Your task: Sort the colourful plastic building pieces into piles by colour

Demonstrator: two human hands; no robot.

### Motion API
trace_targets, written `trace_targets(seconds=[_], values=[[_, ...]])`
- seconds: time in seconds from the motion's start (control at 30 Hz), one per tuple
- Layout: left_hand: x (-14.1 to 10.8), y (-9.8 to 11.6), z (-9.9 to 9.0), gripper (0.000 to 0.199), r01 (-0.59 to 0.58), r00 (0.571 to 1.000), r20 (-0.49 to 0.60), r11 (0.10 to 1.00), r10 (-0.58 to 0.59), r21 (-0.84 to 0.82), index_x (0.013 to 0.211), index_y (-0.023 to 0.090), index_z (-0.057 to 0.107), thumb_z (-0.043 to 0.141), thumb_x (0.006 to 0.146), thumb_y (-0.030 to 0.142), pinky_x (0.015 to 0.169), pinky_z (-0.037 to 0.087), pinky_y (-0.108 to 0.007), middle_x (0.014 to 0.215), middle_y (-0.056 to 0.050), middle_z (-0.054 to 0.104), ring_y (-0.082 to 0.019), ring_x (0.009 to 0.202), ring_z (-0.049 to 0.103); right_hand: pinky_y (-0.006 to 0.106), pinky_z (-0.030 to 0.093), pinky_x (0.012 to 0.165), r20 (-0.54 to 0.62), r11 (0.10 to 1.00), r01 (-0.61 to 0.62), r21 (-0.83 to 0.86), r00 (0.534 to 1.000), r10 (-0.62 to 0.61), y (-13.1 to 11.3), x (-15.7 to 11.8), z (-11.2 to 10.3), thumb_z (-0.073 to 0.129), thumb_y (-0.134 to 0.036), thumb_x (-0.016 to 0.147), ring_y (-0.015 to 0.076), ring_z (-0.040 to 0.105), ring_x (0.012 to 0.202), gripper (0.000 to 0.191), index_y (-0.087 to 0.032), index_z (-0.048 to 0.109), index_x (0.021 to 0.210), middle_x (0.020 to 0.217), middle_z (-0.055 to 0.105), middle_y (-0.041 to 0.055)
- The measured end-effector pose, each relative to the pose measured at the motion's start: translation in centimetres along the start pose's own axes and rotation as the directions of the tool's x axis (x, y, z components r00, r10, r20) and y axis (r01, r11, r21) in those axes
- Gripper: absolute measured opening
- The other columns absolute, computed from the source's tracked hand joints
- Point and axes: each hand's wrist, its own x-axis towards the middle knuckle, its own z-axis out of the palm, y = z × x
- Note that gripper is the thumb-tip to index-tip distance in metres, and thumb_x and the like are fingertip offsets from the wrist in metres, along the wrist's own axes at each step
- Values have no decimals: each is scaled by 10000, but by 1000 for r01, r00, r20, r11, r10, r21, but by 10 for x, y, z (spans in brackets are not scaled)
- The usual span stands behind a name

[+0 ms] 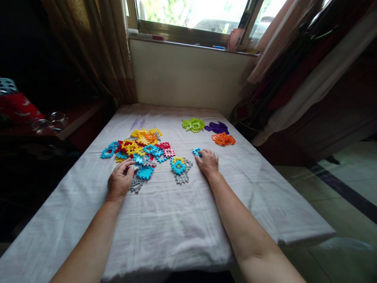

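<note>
A mixed pile of flat plastic interlocking tiles with notched edges, yellow (132,147), blue (145,172), red and grey (136,184), lies on the left half of the cloth-covered table. My left hand (120,180) rests at the near left edge of this pile, thumb apart from the bent fingers, fingertips by a light blue tile. To the right, my right hand (208,161) has its fingers closed over blue tiles (196,151) on the cloth; its fingertips partly hide them. Between the hands sits a small group of grey tiles (182,178) with blue and yellow ones on top.
Farther back are separate heaps of green tiles (193,125), purple tiles (218,127) and orange tiles (223,139). A white cloth (171,228) covers the table. Beyond it are a wall and window sill; a curtain (97,51) hangs left, clothes (312,82) hang right.
</note>
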Motion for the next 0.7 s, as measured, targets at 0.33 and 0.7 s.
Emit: trace_targets(seconds=[0.33,0.7], values=[[-1,3,-2,310,-41,999,15,998,41,45,963,215,725,509,837,398,1017,517,-396,1223,-84,701,-235,1147,650,409,435,1007,-238,954,191,233,962,-134,-19,-8,20,565,-331,899,261,562,1137,333,-183,668,1179,1214,644,130],[-6,4,8,373,-115,992,67,978,105,173,1129,229,682,541,847,426,1085,461,-428,1363,-97,608,-261,1245,583,343,518,945,-212,816,293,498,954,-213,-81,-44,33,564,-214,862,212,611,1040,299,-200,677,1139,1118,626,100]])
